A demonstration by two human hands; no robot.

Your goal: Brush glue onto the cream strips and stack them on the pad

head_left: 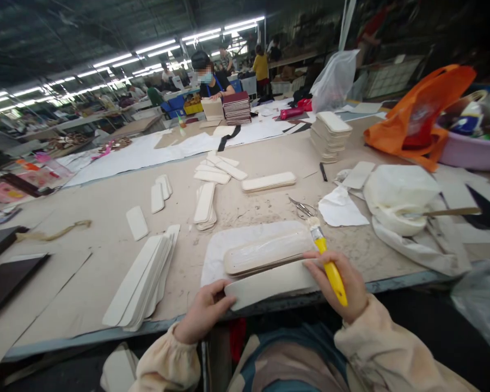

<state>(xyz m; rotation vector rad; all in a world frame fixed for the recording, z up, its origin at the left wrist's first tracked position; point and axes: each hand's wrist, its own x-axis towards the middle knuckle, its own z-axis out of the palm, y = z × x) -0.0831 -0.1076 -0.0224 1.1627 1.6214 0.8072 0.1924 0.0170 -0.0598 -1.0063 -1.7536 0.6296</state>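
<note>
I see the left hand (204,310) pinching one end of a long cream strip (273,284), which spans between both hands at the near edge of the counter (85,218); the right hand (343,284) clasps its other end and a yellow-handled paintbrush (334,273).

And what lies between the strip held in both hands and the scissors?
In the head view, a stack of long strips on a white sheet lies between the held strip and the scissors.
</note>
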